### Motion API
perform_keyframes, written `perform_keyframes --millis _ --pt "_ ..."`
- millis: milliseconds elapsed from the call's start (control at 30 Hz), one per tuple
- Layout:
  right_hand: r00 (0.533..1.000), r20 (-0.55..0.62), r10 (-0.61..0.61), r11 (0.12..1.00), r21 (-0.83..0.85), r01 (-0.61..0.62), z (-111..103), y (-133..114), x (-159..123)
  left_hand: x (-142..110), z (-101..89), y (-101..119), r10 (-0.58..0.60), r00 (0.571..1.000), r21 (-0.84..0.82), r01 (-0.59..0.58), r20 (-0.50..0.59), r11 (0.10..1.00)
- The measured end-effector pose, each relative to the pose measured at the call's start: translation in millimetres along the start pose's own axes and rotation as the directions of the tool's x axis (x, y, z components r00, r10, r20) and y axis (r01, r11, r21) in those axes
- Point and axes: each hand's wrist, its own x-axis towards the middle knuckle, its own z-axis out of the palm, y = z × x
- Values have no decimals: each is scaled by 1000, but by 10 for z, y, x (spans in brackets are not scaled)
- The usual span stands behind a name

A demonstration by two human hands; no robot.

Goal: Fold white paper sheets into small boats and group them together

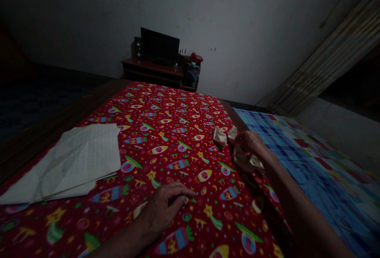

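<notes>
My left hand (164,202) lies on the red cloth (178,147) with its fingers stretched out and nothing in them. To the right, my right hand (251,141) reaches over several small folded paper shapes, its fingers pinched at the edge of a folded paper piece (232,132). Just left of that stands another folded paper shape (220,135), apart from my fingers. Below the right hand are a larger brownish folded piece (242,160) and a pale one (255,162), partly covered by my wrist. Dim light blurs the fingertips.
A stack of printed paper sheets (86,159) lies at the left of the cloth. Beyond the far end stands a brown desk (151,68) with a monitor (160,44), a speaker (137,47) and a red telephone (196,57). Blue checked fabric (267,131) spreads at right.
</notes>
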Motion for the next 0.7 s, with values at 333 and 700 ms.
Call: perform_keyframes --millis 333,700 --pt "1000 14 -4 1000 12 4 -63 -39 -45 9 6 7 3 1000 -6 -3 1 1000" --pt "994 -48 -98 995 8 98 -137 -109 -111 1 -3 6 14 1000 -11 -15 -5 1000"
